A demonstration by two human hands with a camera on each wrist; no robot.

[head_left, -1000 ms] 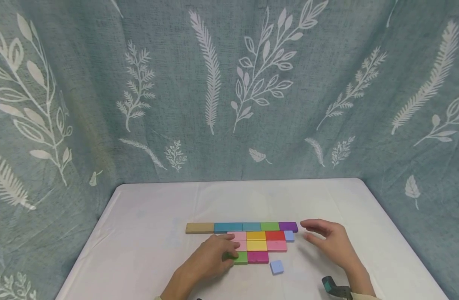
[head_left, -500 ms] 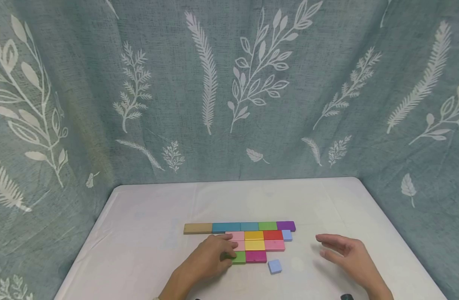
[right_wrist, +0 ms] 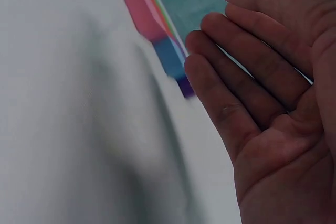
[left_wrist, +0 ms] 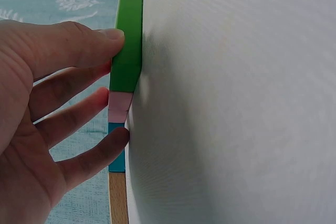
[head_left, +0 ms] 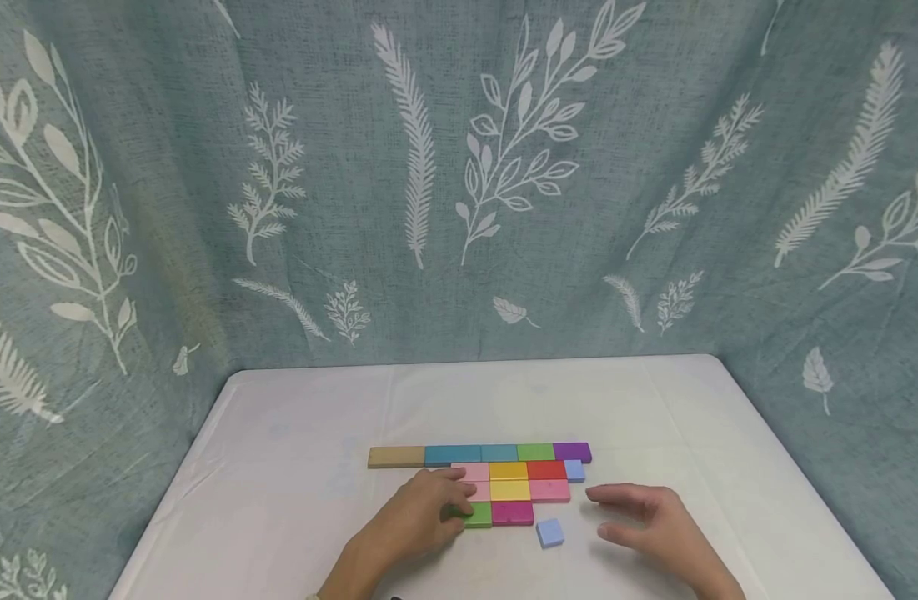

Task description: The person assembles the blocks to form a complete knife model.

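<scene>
My left hand (head_left: 417, 515) rests at the left side of a flat arrangement of coloured blocks. Its thumb touches the green block (left_wrist: 127, 45), while the spread fingers reach along the pink blocks (left_wrist: 119, 106) and the teal block (left_wrist: 116, 150). To the right, my right hand (head_left: 649, 525) hovers over the table with relaxed fingers and holds nothing. Between that hand and the magenta block (head_left: 513, 513) lies a loose light-blue square block (head_left: 550, 532), slightly turned. The right wrist view shows the right palm (right_wrist: 286, 145) beside the arrangement's edge.
A back row runs from a tan wooden block (head_left: 396, 457) to a purple block (head_left: 573, 452). Before it sit yellow blocks (head_left: 509, 490), a red block (head_left: 546, 470) and another light-blue block (head_left: 574, 471). A patterned curtain (head_left: 459, 183) surrounds the white table (head_left: 308, 417).
My right hand first drew back from the purple block toward the right and front, then came left toward the loose light-blue block. The left hand stays on the blocks.
</scene>
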